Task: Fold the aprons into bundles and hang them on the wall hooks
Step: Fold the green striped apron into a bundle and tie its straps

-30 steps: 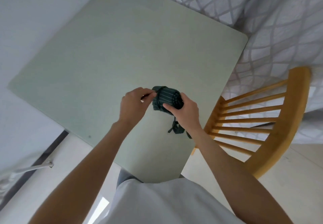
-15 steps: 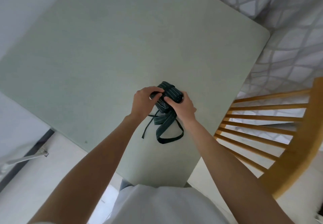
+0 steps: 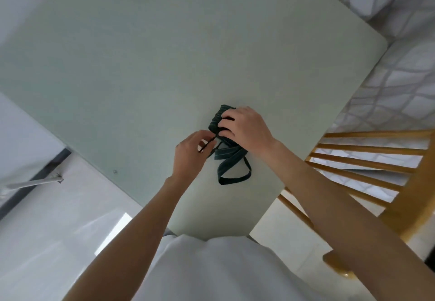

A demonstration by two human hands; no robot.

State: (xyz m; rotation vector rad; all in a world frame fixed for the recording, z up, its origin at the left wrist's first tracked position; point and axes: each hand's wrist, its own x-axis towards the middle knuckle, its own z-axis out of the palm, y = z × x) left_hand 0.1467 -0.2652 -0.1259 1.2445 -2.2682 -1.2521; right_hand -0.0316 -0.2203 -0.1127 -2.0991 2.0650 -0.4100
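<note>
Head view: right hand round apron bundle, left hand on strap.

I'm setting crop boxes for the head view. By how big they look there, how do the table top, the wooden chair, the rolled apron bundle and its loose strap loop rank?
1. Table top, by far the largest.
2. Wooden chair, partly cut off at the frame edge.
3 and 4. Apron bundle and strap loop: too close to rank, as the right hand covers much of the bundle.
</note>
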